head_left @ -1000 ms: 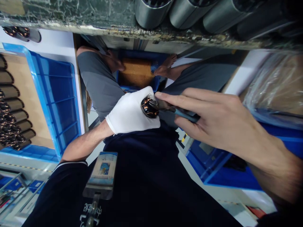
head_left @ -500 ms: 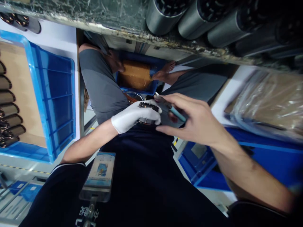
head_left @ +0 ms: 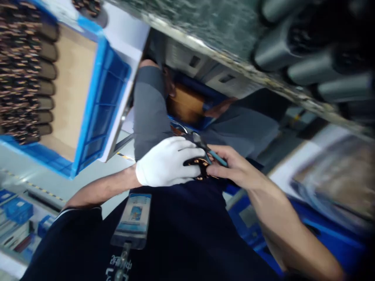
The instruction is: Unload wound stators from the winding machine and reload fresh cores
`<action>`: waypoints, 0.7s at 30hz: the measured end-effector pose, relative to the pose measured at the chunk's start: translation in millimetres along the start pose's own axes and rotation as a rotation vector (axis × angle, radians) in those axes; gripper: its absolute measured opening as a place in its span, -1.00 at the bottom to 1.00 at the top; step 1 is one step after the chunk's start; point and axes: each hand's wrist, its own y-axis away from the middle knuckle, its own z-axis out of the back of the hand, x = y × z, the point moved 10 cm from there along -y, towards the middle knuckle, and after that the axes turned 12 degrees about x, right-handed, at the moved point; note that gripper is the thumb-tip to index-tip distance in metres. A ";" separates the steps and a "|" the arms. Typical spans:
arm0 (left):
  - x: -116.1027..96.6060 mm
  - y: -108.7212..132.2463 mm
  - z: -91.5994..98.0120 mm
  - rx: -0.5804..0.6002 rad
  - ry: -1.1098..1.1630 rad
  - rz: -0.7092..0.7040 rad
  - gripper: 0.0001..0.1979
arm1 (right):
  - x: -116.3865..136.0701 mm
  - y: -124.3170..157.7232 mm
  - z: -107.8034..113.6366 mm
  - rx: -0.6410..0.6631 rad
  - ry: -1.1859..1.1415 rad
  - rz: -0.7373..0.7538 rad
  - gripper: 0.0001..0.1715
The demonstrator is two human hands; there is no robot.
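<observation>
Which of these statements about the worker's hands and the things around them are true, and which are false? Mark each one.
1. The left hand wears a white glove. True.
2. The right hand is gloved too. False: it is bare.
3. The right hand holds a teal-handled tool. True.
4. The left hand is empty. False: it grips a copper-wound piece.
5. The blue crate at the left is empty. False: rows of dark wound parts lie in it.

Matt white cloth glove on left hand point(head_left: 166, 162), glossy copper windings on dark stator point(head_left: 202, 169), tool point(head_left: 215, 156) with teal plastic grip, smooth blue plastic crate point(head_left: 99, 105), matt brown cardboard liner point(head_left: 72, 86), dull grey metal cylinders point(head_left: 310, 68), glossy plastic badge sleeve point(head_left: 133, 218)
</observation>
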 end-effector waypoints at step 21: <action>60.2 460.7 139.2 -0.645 -0.642 1.742 -0.84 | -42.1 -103.3 -23.2 -0.003 0.509 -0.320 -0.10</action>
